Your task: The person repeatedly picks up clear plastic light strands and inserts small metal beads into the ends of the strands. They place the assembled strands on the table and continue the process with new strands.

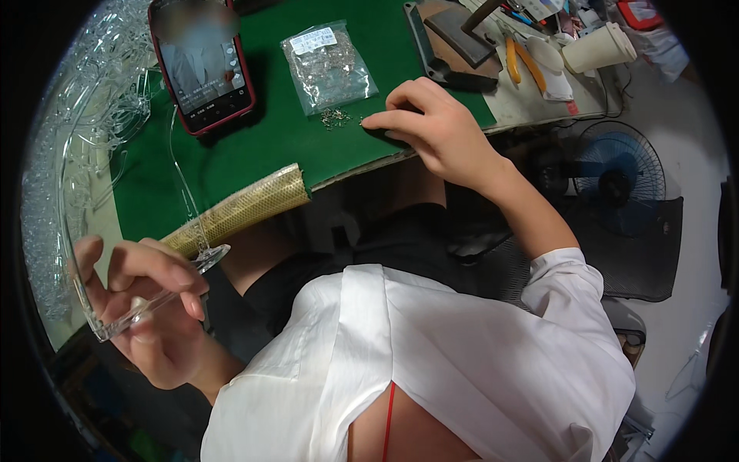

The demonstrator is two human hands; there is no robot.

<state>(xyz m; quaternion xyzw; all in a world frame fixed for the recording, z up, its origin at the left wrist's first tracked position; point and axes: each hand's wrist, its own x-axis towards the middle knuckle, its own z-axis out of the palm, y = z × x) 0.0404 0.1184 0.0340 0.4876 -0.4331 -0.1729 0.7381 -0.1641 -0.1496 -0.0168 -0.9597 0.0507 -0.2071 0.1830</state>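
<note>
My left hand point(158, 308), at the lower left, is closed on a clear plastic eyeglass frame point(131, 322). One long temple of the frame rises along the far left, and the other stands up over the green mat. On the mat point(285, 142) lies a small heap of tiny silver metal parts point(335, 118). My right hand point(439, 127) rests just right of this heap, one finger stretched toward a tiny loose piece at its tip. Its other fingers are bent and apart from that one; the undersides are hidden. Behind the heap sits a clear zip bag point(329, 69) of similar small parts.
A phone point(204, 69) in a red case stands at the back left. Many clear frames point(46, 192) pile along the left edge. A gold mesh-patterned roll point(246, 206) edges the table. Back right are a dark metal block point(454, 46), orange-handled pliers point(523, 65) and a cup point(600, 48).
</note>
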